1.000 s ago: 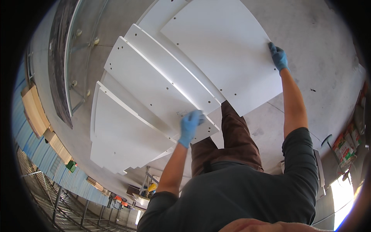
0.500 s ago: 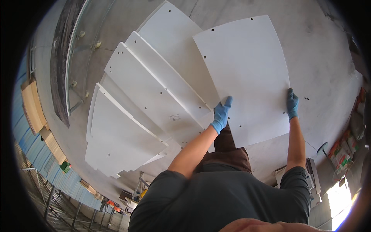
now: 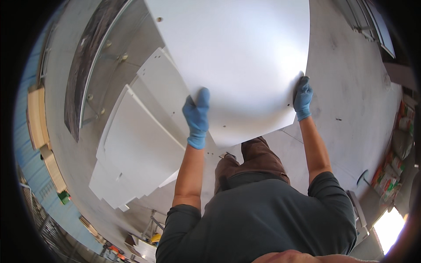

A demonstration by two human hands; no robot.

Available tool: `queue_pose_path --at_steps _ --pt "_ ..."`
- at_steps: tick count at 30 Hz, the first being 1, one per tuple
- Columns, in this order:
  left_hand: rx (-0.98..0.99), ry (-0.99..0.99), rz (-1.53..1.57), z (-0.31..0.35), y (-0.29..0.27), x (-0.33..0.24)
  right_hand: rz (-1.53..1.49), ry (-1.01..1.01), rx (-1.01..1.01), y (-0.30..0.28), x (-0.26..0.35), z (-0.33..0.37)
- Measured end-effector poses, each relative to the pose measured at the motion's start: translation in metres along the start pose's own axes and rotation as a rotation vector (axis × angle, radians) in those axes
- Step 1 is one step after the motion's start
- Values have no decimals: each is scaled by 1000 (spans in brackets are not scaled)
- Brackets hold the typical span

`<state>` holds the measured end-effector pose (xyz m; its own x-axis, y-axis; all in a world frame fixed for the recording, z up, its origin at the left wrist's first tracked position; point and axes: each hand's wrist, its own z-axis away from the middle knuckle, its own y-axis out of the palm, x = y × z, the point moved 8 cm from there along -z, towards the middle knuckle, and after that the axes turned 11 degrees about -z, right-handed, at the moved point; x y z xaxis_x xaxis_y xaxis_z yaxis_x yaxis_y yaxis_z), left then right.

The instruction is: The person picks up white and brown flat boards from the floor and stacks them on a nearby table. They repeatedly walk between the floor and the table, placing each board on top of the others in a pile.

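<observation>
Between my two gloved hands I hold a large white panel (image 3: 245, 65) with small dark holes near its edges, raised off the floor. My left hand (image 3: 197, 117), in a blue glove, grips the panel's left edge, its thumb lying on the face and the fingers behind. On the opposite edge, my right hand (image 3: 302, 97) is closed round the panel near its lower right corner. Below and to the left, several more white panels (image 3: 140, 151) lie overlapping in a fan on the floor. The held panel hides part of that fan.
A long curved dark piece (image 3: 74, 83) lies at the far left beside a low frame with pale round feet (image 3: 124, 57). Wooden boards (image 3: 38, 116) line the left side. Filled bags (image 3: 388, 177) sit at the right, and a metal frame (image 3: 377, 30) stands at the far right.
The held panel has come up closer to me and moved left, now covering more of the fanned panels. Both hands have moved left and up with it.
</observation>
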<state>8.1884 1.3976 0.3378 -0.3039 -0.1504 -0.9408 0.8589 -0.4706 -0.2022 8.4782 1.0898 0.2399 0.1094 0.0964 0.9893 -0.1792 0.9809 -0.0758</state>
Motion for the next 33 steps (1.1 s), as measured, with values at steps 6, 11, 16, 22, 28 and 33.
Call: queue_pose_path --at_steps 6,11,16,22,28,33 --pt "-223 18 1 88 -179 -14 -86 -166 342 127 113 103" --pt "-568 -76 312 213 -341 66 -155 -143 699 209 155 278" --pt "-835 -181 474 394 -472 168 -115 40 1119 268 148 491" --pt "-1237 -158 606 568 -596 277 -19 -12 1507 312 157 741" --pt "-1438 122 1001 584 -716 359 18 -556 2013 285 233 943" --pt "-1011 153 1297 536 -810 371 -219 -881 2412 256 234 1115"
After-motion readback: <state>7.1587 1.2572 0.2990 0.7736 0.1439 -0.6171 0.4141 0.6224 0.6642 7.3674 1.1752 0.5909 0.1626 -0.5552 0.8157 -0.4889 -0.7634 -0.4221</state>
